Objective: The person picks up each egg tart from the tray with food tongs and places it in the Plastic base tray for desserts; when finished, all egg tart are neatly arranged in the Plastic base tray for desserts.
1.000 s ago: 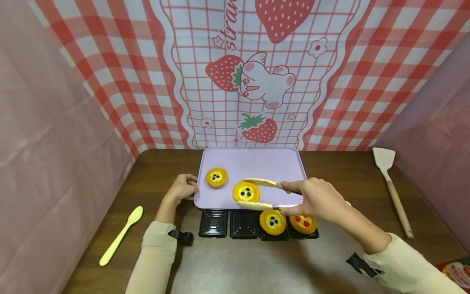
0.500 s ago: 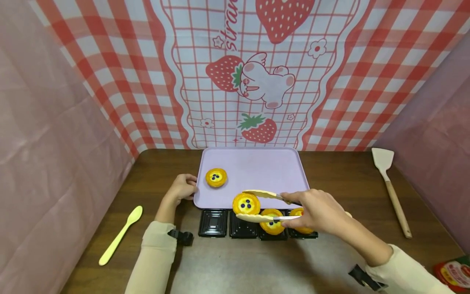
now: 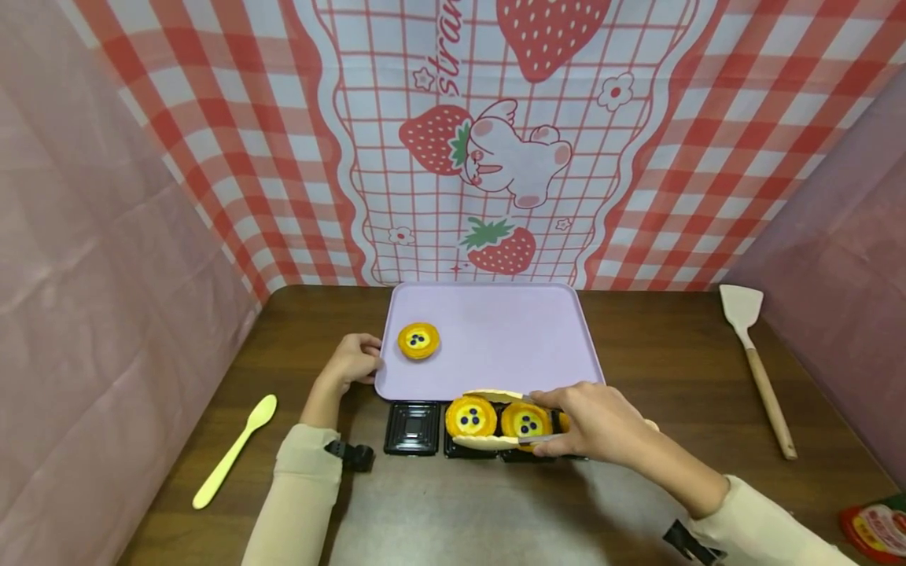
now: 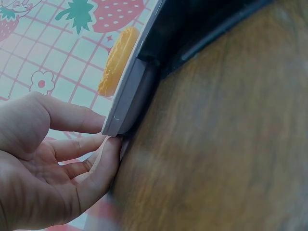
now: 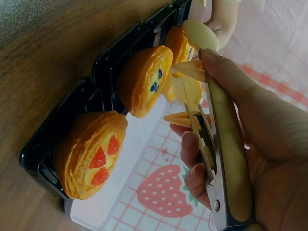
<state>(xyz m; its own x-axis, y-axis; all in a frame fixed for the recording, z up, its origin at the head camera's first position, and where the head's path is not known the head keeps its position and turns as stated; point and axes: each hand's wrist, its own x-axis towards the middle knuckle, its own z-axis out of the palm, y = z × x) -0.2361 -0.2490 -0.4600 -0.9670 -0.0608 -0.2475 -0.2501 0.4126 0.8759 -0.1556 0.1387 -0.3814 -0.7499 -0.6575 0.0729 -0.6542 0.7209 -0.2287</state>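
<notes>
My right hand (image 3: 598, 422) grips a pair of tongs (image 3: 488, 442) with cream tips and metal arms. Between the tips sits an egg tart with blueberries (image 3: 471, 417), at the second black square base from the left; whether it touches this base (image 3: 463, 452) cannot be told. Beside it, another blueberry tart (image 5: 144, 82) rests on the third base, and a strawberry-topped tart (image 5: 91, 154) on the fourth, mostly hidden in the head view. My left hand (image 3: 351, 359) pinches the left rim of the lilac tray (image 3: 510, 330). One blueberry tart (image 3: 418, 341) lies on that tray.
The leftmost black base (image 3: 414, 428) holds nothing. A yellow spoon (image 3: 233, 452) lies at the left, and a white spatula with a wooden handle (image 3: 760, 377) at the right. A red packet (image 3: 878, 531) shows at the lower right. A checked cloth (image 3: 283, 141) hangs behind.
The tongs and the tart between them have come toward me, from over the tray's front edge to the second black base, and lower. My left hand has stayed on the tray.
</notes>
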